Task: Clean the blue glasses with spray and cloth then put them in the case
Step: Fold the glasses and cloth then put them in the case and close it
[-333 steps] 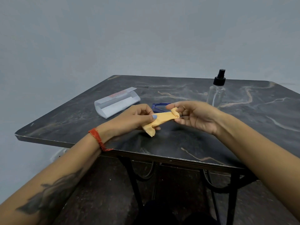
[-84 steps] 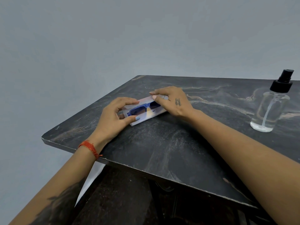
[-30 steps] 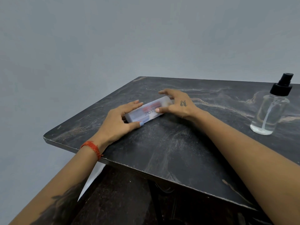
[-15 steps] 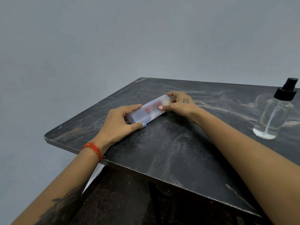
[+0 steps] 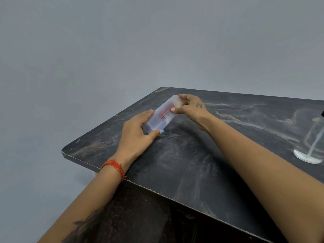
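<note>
Two bare hands hold one closed, frosted translucent plastic case (image 5: 161, 116) with a red printed label on its lid, above the far left part of the dark marble-patterned table top (image 5: 184, 165). The left hand (image 5: 135, 135) grips the near end of the case, with the thumb on the near side and the fingers over the far side. The right hand (image 5: 190, 109) pinches the far end between the thumb and the fingers. The case lies slanted, and I cannot tell whether it touches the table or is lifted a little. Through the cloudy plastic a faint bluish and yellowish tint shows, but the blue glasses themselves are not clear to see.

A red thread bracelet (image 5: 114, 166) sits on the left wrist. At the right edge, well apart from the case, stands a clear plastic spray bottle (image 5: 311, 146), cut by the frame, so its top is mostly hidden. Nothing lies between the bottle and the hands. Behind the table is a plain grey wall (image 5: 122, 50).
</note>
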`<move>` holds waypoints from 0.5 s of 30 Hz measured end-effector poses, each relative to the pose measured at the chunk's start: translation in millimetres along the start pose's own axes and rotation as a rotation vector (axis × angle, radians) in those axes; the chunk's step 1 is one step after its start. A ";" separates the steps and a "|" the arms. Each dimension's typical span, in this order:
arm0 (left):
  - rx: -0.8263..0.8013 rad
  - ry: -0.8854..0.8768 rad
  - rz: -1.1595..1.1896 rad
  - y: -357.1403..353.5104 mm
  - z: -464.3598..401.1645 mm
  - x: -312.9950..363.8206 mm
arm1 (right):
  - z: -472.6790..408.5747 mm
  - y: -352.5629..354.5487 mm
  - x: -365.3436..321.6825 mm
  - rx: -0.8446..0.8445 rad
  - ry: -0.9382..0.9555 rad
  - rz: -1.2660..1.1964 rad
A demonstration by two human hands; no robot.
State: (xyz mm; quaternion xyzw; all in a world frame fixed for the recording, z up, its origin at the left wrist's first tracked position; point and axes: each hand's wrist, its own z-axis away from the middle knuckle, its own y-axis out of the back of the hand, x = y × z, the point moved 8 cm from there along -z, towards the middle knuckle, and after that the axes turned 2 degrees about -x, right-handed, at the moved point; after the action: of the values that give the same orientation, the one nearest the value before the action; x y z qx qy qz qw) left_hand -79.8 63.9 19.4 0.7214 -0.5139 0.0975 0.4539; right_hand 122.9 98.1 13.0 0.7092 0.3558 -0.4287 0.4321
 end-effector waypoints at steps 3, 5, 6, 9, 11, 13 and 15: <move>0.014 0.022 -0.014 1.0 -1.9 -4.0 | -7.6 -8.4 -1.8 -0.015 -0.002 -0.008; 0.010 0.039 -0.028 1.1 -2.5 -5.9 | -11.0 -13.7 -1.6 -0.029 -0.003 -0.003; 0.005 0.045 -0.033 0.8 -2.8 -6.7 | -11.9 -15.9 -1.3 -0.036 -0.002 0.001; -0.017 0.054 -0.056 -1.2 -3.8 -8.2 | -13.6 -21.6 5.8 -0.046 -0.015 -0.009; -0.037 0.058 -0.076 -3.2 -4.5 -8.6 | -14.7 -23.6 12.0 -0.047 -0.026 -0.027; -0.059 0.067 -0.092 -5.9 -5.2 -9.6 | -14.9 -24.4 17.2 -0.051 -0.036 -0.036; -0.080 0.077 -0.104 -8.2 -5.5 -11.1 | -14.4 -24.8 20.6 -0.056 -0.043 -0.029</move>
State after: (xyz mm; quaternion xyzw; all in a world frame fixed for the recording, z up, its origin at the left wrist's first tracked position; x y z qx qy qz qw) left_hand -76.3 75.8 11.2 0.7240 -0.4615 0.0807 0.5064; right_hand 113.3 123.3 -9.7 0.6823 0.3687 -0.4397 0.4530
